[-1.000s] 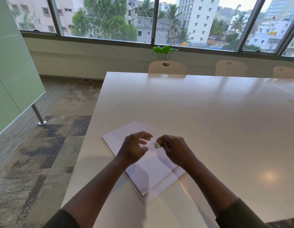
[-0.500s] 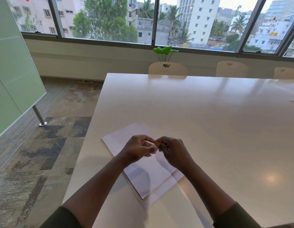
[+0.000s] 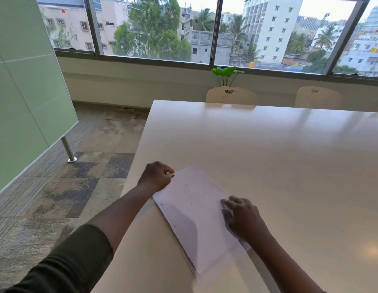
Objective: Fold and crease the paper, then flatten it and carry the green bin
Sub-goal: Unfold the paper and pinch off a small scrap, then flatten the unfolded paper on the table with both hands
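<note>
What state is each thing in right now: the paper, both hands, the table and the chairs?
paper: lying on the table near its left edge, not fully flat, a raised ridge across it.
left hand: fingers curled, pinching the paper's far left corner.
right hand: fingers spread, pressing on the paper's right side.
table: bears the paper.
chairs: pushed in at the far side, unoccupied.
plant: upright by the window.

The two hands, pinched together over the middle a moment ago, are now apart: the left hand grips the far left corner of the white creased paper sheet, while the right hand presses flat on its right side.
</note>
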`<state>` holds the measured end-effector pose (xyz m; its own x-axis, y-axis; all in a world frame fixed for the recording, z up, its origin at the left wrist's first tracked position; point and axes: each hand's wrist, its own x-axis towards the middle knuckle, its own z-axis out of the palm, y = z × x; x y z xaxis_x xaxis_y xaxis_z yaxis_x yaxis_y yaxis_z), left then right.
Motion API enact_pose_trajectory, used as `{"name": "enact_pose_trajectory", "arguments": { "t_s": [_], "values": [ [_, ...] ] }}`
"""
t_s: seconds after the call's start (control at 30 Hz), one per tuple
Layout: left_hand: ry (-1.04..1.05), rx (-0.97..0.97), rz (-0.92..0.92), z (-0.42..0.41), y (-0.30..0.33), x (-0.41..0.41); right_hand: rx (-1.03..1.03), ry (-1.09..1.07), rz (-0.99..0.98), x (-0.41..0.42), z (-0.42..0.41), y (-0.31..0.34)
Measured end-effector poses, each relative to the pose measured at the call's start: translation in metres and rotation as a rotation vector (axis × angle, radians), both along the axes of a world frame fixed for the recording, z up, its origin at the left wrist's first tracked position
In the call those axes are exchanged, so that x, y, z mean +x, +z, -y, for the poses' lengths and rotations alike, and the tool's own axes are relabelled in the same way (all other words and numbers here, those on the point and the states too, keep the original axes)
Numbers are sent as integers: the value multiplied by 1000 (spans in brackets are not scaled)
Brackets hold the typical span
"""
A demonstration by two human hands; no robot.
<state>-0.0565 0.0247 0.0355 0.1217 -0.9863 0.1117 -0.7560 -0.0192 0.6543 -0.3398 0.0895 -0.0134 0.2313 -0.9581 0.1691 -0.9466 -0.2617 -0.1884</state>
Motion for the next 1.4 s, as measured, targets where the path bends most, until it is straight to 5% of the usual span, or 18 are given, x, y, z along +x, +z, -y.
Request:
{"name": "enact_pose_trajectory", "arguments": {
  "t_s": [0.3,0.67,0.9,1.13,1.4],
  "values": [
    [161,-69,-14,33,-17,40,-68,-96,-54,12,-40,-7],
    [104,-133,22,65,-38,57,-174,-224,-11,43,-77,-17],
    [84,-77,47,52,-38,58,17,-229,34,37,-66,1],
    [239,201,-48,-19,-10,10,117,-234,236,25,-16,22],
    [264,365,-103,-73,-1,-32,217,-191,206,42,15,30]
  ]
}}
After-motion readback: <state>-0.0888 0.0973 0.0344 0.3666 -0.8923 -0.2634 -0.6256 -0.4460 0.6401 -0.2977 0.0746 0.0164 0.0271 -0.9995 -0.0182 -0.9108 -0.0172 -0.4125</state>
